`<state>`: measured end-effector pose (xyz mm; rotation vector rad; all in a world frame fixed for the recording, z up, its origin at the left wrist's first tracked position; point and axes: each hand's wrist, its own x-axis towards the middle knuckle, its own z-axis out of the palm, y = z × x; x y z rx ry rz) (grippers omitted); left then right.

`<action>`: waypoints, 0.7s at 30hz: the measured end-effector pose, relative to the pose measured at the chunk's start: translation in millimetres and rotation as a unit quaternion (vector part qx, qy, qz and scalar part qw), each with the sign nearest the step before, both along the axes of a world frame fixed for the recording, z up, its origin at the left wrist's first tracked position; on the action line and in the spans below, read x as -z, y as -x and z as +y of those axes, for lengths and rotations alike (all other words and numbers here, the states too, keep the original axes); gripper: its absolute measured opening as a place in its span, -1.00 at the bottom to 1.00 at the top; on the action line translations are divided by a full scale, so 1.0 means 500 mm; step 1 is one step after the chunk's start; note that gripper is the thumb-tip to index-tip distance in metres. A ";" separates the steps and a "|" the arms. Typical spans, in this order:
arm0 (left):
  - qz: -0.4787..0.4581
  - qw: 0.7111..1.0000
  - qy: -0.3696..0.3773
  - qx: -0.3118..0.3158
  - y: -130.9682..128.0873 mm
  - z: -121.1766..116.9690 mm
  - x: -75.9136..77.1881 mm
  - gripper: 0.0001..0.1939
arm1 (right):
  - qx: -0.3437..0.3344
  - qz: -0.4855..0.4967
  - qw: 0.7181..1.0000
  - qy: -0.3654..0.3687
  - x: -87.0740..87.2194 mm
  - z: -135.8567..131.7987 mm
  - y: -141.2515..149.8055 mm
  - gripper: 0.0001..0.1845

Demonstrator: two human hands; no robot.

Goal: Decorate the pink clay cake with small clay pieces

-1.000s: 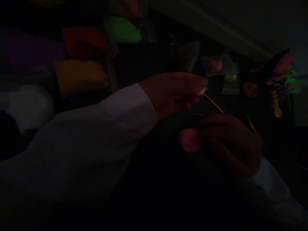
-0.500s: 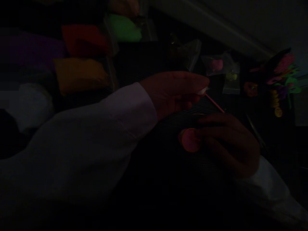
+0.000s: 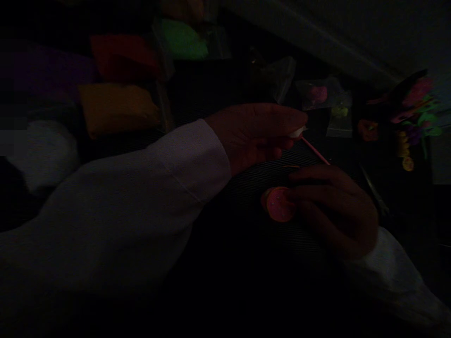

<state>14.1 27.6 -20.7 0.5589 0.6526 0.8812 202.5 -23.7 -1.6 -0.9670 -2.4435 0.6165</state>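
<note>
The scene is very dark. My left hand [image 3: 257, 136] reaches in from the left in a white sleeve, its fingertips pinched on a small white lump [image 3: 296, 132]. A thin pink stick [image 3: 314, 151] runs from that lump down toward my right hand [image 3: 334, 206]. My right hand comes from the lower right with its fingers curled. Its fingertips hold a round pink clay disc [image 3: 278, 205] with an orange rim and tiny pale dots, just over the dark ribbed mat [image 3: 246, 188].
Bags of coloured clay lie at the upper left: green [image 3: 183, 42], red [image 3: 123, 56], yellow [image 3: 116, 108], purple [image 3: 49, 70] and white [image 3: 45, 150]. Small clear bags [image 3: 326, 96] hold pink and yellow bits. A colourful clay model [image 3: 412, 112] stands at the right.
Both hands stay almost where they were. My right hand has shifted slightly left on the pink disc, and small pale dots now show on its face.
</note>
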 end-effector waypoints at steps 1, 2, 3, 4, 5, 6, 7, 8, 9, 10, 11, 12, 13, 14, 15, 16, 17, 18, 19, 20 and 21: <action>-0.001 1.000 -0.001 -0.002 0.000 0.000 0.000 -0.93 | -0.002 -0.001 1.000 0.001 0.000 0.000 0.000 -0.73; 0.000 1.000 -0.002 -0.005 -0.001 0.000 0.001 -0.93 | -0.005 0.000 1.000 0.001 0.000 0.000 0.000 -0.74; 0.002 1.000 -0.002 -0.009 -0.002 0.001 0.001 -0.92 | -0.008 0.003 1.000 0.001 0.000 0.000 0.001 -0.74; 0.005 1.000 0.000 -0.010 -0.002 0.001 0.002 -0.91 | -0.011 0.006 1.000 0.002 0.000 0.000 0.001 -0.75; 0.007 1.000 0.001 -0.008 -0.002 0.001 0.002 -0.91 | -0.012 0.007 1.000 0.004 0.000 0.000 0.002 -0.76; 0.007 1.000 0.001 -0.005 -0.002 0.002 0.003 -0.91 | -0.010 0.007 1.000 0.007 0.000 -0.001 0.002 -0.77; 0.006 1.000 -0.001 -0.003 -0.002 0.002 0.004 -0.91 | -0.007 0.008 1.000 0.010 0.001 -0.001 0.002 -0.77; 0.006 1.000 -0.003 -0.002 -0.002 0.002 0.004 -0.91 | -0.004 0.007 1.000 0.013 0.001 -0.002 0.002 -0.78; 0.005 1.000 -0.004 -0.004 -0.002 0.002 0.004 -0.92 | -0.002 0.007 1.000 0.015 0.001 -0.002 0.002 -0.78; 0.007 1.000 -0.004 -0.005 -0.001 0.002 0.005 -0.92 | -0.001 0.008 1.000 0.015 0.001 -0.002 0.001 -0.77; 0.008 1.000 -0.003 -0.006 -0.001 0.002 0.004 -0.92 | 0.000 0.012 1.000 0.013 0.001 -0.002 0.000 -0.76; 0.009 1.000 -0.003 -0.007 -0.001 0.001 0.004 -0.92 | 0.002 0.016 1.000 0.011 0.001 -0.002 0.000 -0.76; 0.009 1.000 -0.005 -0.006 -0.001 0.001 0.003 -0.92 | 0.004 0.018 1.000 0.009 0.001 -0.001 0.000 -0.75; 0.008 1.000 -0.006 -0.006 -0.001 0.000 0.003 -0.93 | 0.004 0.018 1.000 0.008 0.001 -0.001 0.000 -0.75; 0.007 1.000 -0.006 -0.007 -0.002 0.000 0.002 -0.93 | 0.004 0.017 1.000 0.009 0.001 0.000 0.000 -0.75; 0.008 1.000 -0.005 -0.009 -0.002 -0.001 0.001 -0.93 | 0.003 0.013 1.000 0.011 0.001 0.000 0.001 -0.76; 0.011 1.000 -0.002 -0.010 -0.002 -0.001 0.001 -0.93 | 0.003 0.010 1.000 0.011 0.001 0.000 0.002 -0.76; 0.012 1.000 -0.001 -0.010 -0.003 -0.001 0.000 -0.92 | 0.002 0.006 1.000 0.011 0.001 0.000 0.003 -0.77; 0.012 1.000 -0.001 -0.009 -0.003 -0.001 0.000 -0.92 | 0.004 0.006 1.000 0.010 0.001 -0.001 0.004 -0.77; 0.011 1.000 -0.001 -0.008 -0.003 0.000 0.000 -0.92 | 0.005 0.005 1.000 0.010 0.001 -0.001 0.004 -0.77; 0.010 1.000 -0.002 -0.006 -0.002 0.000 0.000 -0.92 | 0.005 0.006 1.000 0.012 0.001 -0.002 0.004 -0.77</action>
